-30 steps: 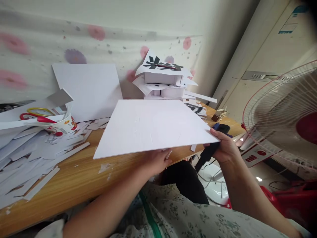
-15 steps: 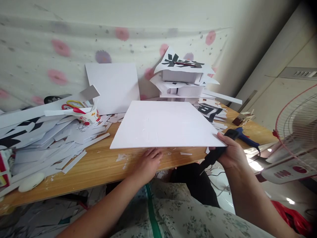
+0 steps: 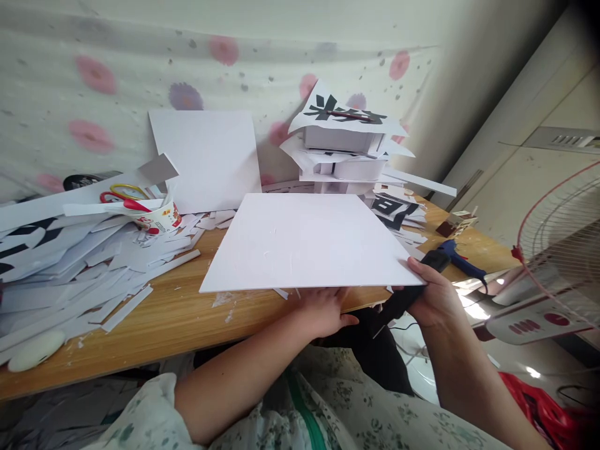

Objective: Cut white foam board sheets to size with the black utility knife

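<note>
At the counter's [image 3: 178, 319] front edge, the left hand [image 3: 323, 314] lies partly under the white board [image 3: 309, 244]; with its fingertips hidden, I cannot tell its grip. The right hand [image 3: 435, 294] pinches the board's near right corner, a black tool [image 3: 400, 305] beneath it. With so little pinched, the board could twist loose; pushed back, it could knock the white stack [image 3: 344, 140] towards the counter's back edge.

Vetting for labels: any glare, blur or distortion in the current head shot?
Head view: glare spots the floor at right; head view: both the left hand and right hand look fairly sharp; head view: wide-angle stretch toward the edges, fan soft; head view: top right corner dark.
</note>
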A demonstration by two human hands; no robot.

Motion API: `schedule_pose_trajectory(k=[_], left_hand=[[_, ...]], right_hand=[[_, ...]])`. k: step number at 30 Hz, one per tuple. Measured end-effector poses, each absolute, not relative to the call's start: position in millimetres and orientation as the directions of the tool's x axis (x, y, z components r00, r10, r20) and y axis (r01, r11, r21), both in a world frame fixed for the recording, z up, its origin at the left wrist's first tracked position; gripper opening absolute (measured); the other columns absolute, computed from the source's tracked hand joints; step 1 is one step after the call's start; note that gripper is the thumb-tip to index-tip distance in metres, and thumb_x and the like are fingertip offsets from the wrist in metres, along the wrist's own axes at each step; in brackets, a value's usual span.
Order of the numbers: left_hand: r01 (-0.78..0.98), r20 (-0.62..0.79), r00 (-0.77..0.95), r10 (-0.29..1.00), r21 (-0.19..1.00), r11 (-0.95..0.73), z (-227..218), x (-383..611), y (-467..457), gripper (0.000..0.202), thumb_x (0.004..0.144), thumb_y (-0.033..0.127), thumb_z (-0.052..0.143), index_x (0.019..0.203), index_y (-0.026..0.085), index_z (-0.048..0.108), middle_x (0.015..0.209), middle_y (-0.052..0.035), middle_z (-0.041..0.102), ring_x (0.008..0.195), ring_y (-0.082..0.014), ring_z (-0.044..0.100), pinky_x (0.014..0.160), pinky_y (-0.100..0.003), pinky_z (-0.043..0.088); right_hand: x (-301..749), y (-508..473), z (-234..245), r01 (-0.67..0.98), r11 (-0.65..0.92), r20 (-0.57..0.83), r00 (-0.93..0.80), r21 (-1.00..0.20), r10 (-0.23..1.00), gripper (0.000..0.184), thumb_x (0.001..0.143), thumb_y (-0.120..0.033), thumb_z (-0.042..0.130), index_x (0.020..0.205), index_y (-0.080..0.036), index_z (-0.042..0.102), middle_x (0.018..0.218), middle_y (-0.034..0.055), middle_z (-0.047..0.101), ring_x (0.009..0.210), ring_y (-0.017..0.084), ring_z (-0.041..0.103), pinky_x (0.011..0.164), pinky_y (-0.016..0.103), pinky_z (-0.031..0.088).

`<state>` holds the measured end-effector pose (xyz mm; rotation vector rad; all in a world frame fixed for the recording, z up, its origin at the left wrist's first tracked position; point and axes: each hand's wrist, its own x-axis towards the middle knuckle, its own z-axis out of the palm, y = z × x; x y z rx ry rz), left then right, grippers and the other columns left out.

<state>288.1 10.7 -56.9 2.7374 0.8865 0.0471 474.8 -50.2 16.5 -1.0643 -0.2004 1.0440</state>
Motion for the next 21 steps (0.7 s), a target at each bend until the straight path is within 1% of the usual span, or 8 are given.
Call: schedule_pose_trajectory(k=[1, 3, 6, 8, 12, 16, 18, 21], left_hand=[[0.599, -0.062, 0.793, 0.605, 0.258, -0.758, -56.7, 280.5, 12.5, 0.092, 0.081, 0.078, 0.025, 0.149, 0.016, 0.028, 0.150, -0.0160, 0.035, 0.134, -0.0384, 0.035, 0.107, -0.057, 0.034], [0.650, -0.066, 0.751, 0.656, 0.243, -0.720, -55.4, 261.8, 13.7, 0.093, 0.082, 0.078, 0.025, 0.147, 0.013, 0.031, 0.151, -0.0174, 0.034, 0.134, -0.0388, 0.035, 0.108, -0.057, 0.032], [0.716, -0.006, 0.686, 0.727, 0.181, -0.674, -53.2, 231.3, 10.4, 0.088, 0.083, 0.074, 0.033, 0.147, 0.014, 0.033, 0.152, -0.0135, 0.033, 0.137, -0.0387, 0.029, 0.113, -0.059, 0.023], [0.746, 0.022, 0.656, 0.755, 0.131, -0.652, -51.9, 213.0, 6.8, 0.084, 0.084, 0.071, 0.039, 0.147, 0.016, 0.033, 0.152, -0.0117, 0.033, 0.139, -0.0379, 0.025, 0.114, -0.060, 0.020], [0.799, -0.014, 0.601, 0.799, 0.040, -0.600, -49.5, 185.0, 0.2, 0.082, 0.087, 0.066, 0.041, 0.147, 0.012, 0.032, 0.152, -0.0133, 0.032, 0.141, -0.0355, 0.025, 0.114, -0.060, 0.021], [0.845, -0.026, 0.533, 0.846, -0.040, -0.533, -49.6, 157.3, -7.5, 0.081, 0.088, 0.064, 0.040, 0.147, 0.010, 0.031, 0.152, -0.0131, 0.031, 0.140, -0.0344, 0.029, 0.114, -0.059, 0.025], [0.865, -0.008, 0.496, 0.868, -0.090, -0.494, -52.2, 139.4, -13.0, 0.079, 0.088, 0.063, 0.041, 0.147, 0.010, 0.032, 0.151, -0.0124, 0.032, 0.139, -0.0338, 0.030, 0.113, -0.059, 0.027], [0.880, 0.080, 0.462, 0.883, -0.166, -0.446, -60.6, 106.0, -23.2, 0.075, 0.090, 0.058, 0.042, 0.147, 0.011, 0.031, 0.152, -0.0107, 0.029, 0.141, -0.0308, 0.027, 0.113, -0.056, 0.031]], right_hand=[[476.0, -50.1, 15.0, -0.603, 0.085, -0.322, 0.534, -0.794, 0.782, 0.017, 0.065, -0.016, 0.067, 0.081, -0.012, 0.063, 0.060, -0.0001, 0.058, 0.039, 0.011, 0.050, 0.032, 0.024, 0.050], [476.8, -48.8, 12.1, -0.599, 0.101, -0.306, 0.539, -0.794, 0.785, 0.016, 0.064, -0.016, 0.069, 0.078, -0.012, 0.062, 0.058, -0.0008, 0.057, 0.038, 0.011, 0.050, 0.032, 0.023, 0.050], [473.4, -45.3, 9.5, -0.598, 0.132, -0.277, 0.541, -0.790, 0.794, 0.016, 0.062, -0.015, 0.069, 0.076, -0.012, 0.062, 0.061, 0.0000, 0.058, 0.038, 0.010, 0.050, 0.031, 0.021, 0.047], [468.8, -43.5, 9.5, -0.601, 0.152, -0.262, 0.543, -0.784, 0.798, 0.018, 0.060, -0.014, 0.070, 0.075, -0.012, 0.062, 0.063, 0.0006, 0.059, 0.041, 0.009, 0.050, 0.030, 0.019, 0.046], [459.8, -43.8, 11.3, -0.624, 0.162, -0.267, 0.536, -0.764, 0.801, 0.020, 0.057, -0.013, 0.070, 0.076, -0.012, 0.062, 0.066, 0.0007, 0.059, 0.045, 0.010, 0.051, 0.029, 0.019, 0.045], [456.9, -47.6, 10.2, -0.630, 0.152, -0.262, 0.514, -0.762, 0.817, 0.019, 0.060, -0.014, 0.071, 0.077, -0.013, 0.062, 0.066, 0.0000, 0.059, 0.045, 0.009, 0.050, 0.030, 0.019, 0.045], [457.2, -48.9, 8.6, -0.624, 0.137, -0.271, 0.512, -0.769, 0.815, 0.019, 0.061, -0.014, 0.071, 0.077, -0.013, 0.061, 0.066, 0.0000, 0.060, 0.044, 0.009, 0.050, 0.030, 0.019, 0.045], [456.2, -48.1, 5.8, -0.628, 0.128, -0.285, 0.513, -0.767, 0.809, 0.021, 0.059, -0.013, 0.072, 0.078, -0.013, 0.061, 0.067, 0.0005, 0.060, 0.045, 0.010, 0.052, 0.031, 0.019, 0.045]])
